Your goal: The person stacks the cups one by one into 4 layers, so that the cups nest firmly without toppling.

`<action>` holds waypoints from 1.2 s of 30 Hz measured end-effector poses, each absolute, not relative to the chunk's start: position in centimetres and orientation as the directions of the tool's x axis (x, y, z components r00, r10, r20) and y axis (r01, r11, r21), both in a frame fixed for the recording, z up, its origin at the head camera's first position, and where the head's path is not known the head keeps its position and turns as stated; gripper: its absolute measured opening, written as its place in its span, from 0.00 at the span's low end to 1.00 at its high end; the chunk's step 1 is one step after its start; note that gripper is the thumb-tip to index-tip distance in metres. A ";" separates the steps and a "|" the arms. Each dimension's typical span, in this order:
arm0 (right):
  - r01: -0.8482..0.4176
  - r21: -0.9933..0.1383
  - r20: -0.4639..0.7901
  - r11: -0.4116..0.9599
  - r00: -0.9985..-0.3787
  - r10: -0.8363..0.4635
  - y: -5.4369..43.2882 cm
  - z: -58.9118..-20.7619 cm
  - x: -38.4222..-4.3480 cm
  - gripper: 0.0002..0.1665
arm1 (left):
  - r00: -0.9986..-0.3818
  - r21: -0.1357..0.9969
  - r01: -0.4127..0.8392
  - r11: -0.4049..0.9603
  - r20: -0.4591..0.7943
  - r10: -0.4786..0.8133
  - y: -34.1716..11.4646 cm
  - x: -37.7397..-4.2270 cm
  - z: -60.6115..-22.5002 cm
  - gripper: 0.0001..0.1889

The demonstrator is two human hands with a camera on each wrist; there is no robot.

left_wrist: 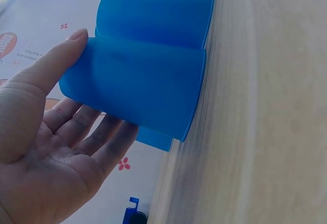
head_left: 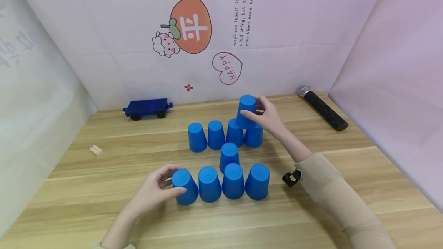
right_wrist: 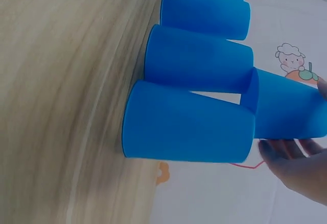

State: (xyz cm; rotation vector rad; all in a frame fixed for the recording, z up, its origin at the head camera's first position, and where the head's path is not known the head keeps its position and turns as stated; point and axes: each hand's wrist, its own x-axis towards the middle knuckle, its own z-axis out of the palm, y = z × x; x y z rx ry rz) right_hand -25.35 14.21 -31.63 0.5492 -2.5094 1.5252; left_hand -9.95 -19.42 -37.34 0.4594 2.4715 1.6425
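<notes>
My right hand (head_left: 268,116) holds an upside-down blue cup (head_left: 247,107) between thumb and fingers. That cup's rim meets the tops of the two rightmost cups in the back row, bridging them in the right wrist view. My left hand (head_left: 157,187) has its thumb and fingers around the leftmost front-row cup (head_left: 185,188), which stands upside down on the table (left_wrist: 265,106). Beside it in the front row are several more blue cups (head_left: 209,185). One blue cup (head_left: 229,156) stands between the two rows. The back row (head_left: 197,137) also has several inverted cups.
A dark blue toy wagon (head_left: 147,107) stands at the back left, and a black microphone (head_left: 323,108) lies at the back right. A small pale block (head_left: 95,150) lies on the left. A black object (head_left: 291,178) sits by the right sleeve. White printed cloth surrounds the table.
</notes>
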 end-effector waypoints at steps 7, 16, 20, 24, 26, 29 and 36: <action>-0.344 -0.833 0.245 0.434 -0.932 -0.267 15.6 -31.6 -24.3 0.39 | -0.942 0.919 0.185 0.349 0.065 0.329 -19.4 -10.0 -37.4 0.27; -0.285 -0.854 0.190 0.435 -0.950 -0.249 18.5 -31.5 -22.2 0.37 | -0.948 0.921 0.190 0.339 0.083 0.307 -19.6 -9.9 -37.2 0.26; -0.277 -0.860 0.175 0.428 -0.949 -0.262 19.6 -31.6 -20.9 0.34 | -0.955 0.912 0.223 0.343 0.134 0.264 -19.9 -10.0 -36.6 0.23; -0.258 -0.855 0.135 0.449 -0.948 -0.288 20.4 -31.8 -19.3 0.32 | -0.955 0.890 0.267 0.370 0.194 0.223 -20.1 -10.5 -35.6 0.22; -0.257 -0.848 0.118 0.464 -0.945 -0.306 20.6 -32.0 -18.5 0.31 | -0.953 0.876 0.289 0.385 0.225 0.204 -20.1 -10.8 -35.0 0.21; -0.268 -0.835 0.108 0.481 -0.937 -0.333 20.6 -32.4 -17.5 0.30 | -0.948 0.858 0.315 0.405 0.264 0.179 -20.0 -11.4 -33.9 0.21; -0.290 -0.806 0.073 0.516 -0.914 -0.399 20.5 -33.3 -15.8 0.25 | -0.949 0.848 0.314 0.427 0.284 0.134 -19.4 -13.1 -31.6 0.23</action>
